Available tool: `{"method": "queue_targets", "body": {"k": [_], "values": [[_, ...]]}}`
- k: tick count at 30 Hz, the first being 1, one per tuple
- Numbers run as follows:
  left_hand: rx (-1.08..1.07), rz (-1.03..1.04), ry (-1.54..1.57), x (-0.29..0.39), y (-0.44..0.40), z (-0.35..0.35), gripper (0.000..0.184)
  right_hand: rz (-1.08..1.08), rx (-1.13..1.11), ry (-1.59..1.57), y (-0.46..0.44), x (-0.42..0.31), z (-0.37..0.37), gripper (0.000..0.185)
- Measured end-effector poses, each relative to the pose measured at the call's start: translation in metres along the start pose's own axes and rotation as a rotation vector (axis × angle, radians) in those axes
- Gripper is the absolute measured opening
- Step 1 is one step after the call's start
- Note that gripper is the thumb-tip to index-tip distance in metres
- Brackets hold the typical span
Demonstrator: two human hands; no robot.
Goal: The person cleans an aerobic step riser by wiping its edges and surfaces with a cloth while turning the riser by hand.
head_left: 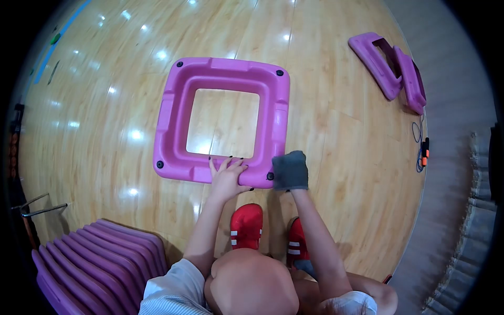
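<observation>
A purple square plastic step riser (170, 121) with an open middle lies on the floor, its black round feet facing up. My left hand (226, 181) lies across its near rim, fingers spread toward the inner opening and thumb near the outer edge. A grey cloth (290, 170) covers my right hand and is against the riser's near right corner, beside the black foot there. The fingers of my right hand (297, 191) are hidden under the cloth.
More purple risers (375, 65) lean together at the far right, near a cable with an orange and black piece (425, 152). A row of purple panels (100, 257) stands at the near left. My red shoes (247, 226) are just below the riser.
</observation>
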State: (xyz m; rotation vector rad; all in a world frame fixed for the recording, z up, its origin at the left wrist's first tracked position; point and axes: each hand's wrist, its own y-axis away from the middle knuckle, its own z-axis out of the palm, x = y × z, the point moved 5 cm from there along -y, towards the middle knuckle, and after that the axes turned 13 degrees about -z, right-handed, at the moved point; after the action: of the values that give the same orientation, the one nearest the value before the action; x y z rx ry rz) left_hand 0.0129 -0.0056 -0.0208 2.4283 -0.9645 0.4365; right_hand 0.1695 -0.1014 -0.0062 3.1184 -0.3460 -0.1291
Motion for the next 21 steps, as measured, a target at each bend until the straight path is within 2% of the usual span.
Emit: {"method": "queue_targets", "body": {"k": [1, 6, 9, 11, 12, 15, 17, 18, 21], "values": [[-0.008, -0.034, -0.009, -0.004, 0.002, 0.0, 0.066, 0.099, -0.072, 0.018, -0.004, 0.005, 0.011, 0.021], [-0.033, -0.03, 0.042, -0.013, 0.008, -0.007, 0.064, 0.081, 0.025, 0.068, -0.032, 0.034, 0.084, 0.018], [-0.039, -0.01, 0.082, -0.014, 0.01, -0.009, 0.062, -0.047, 0.07, 0.072, -0.061, 0.038, 0.063, 0.017], [-0.052, -0.002, 0.089, -0.013, 0.007, -0.01, 0.062, -0.078, -0.081, 0.037, -0.08, 0.045, 0.046, 0.016], [-0.06, -0.005, 0.087, -0.012, 0.008, -0.01, 0.062, -0.079, -0.083, 0.034, -0.087, 0.05, 0.041, 0.016], [-0.064, -0.008, 0.09, -0.012, 0.007, -0.008, 0.062, -0.114, -0.184, 0.195, -0.109, 0.067, 0.047, 0.016], [-0.062, -0.002, 0.085, -0.014, 0.006, -0.007, 0.062, 0.11, -0.008, 0.155, -0.119, 0.088, 0.054, 0.017], [-0.059, 0.001, 0.096, -0.014, 0.006, -0.006, 0.063, 0.155, 0.008, -0.02, -0.121, 0.096, 0.051, 0.032], [-0.057, -0.018, 0.11, -0.012, 0.006, -0.006, 0.064, 0.239, -0.001, -0.185, -0.123, 0.108, 0.069, 0.03]]}}
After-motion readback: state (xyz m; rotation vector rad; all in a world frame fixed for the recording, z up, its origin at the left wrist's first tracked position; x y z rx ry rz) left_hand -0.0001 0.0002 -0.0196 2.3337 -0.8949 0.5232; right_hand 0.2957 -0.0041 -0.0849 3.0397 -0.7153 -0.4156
